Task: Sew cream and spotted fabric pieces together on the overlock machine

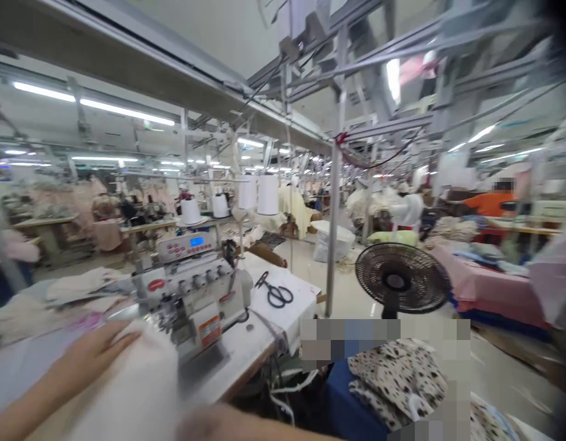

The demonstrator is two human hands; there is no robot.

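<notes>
Left hand [92,361] rests on white fabric [127,386] beside an overlock sewing machine [191,288], fingers [122,334] flat and open. Right hand [214,424] blurred at the lower edge, its fingers impossible to make out

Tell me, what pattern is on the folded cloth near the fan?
The folded cloth has dark spots on cream, best seen in the head view.

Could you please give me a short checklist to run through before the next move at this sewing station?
1. Left hand lying flat on the pale fabric: ok.
2. Right hand placement: cannot tell, it is blurred at the bottom edge of the view.
3. Fabric position at the overlock machine's needle: cannot tell, the fabric bundle hides that side.
4. Thread cones standing upright on the stand above the machine: ok.
5. Black-handled scissors lying on the white sheet, apart from the fabric: ok.
</notes>
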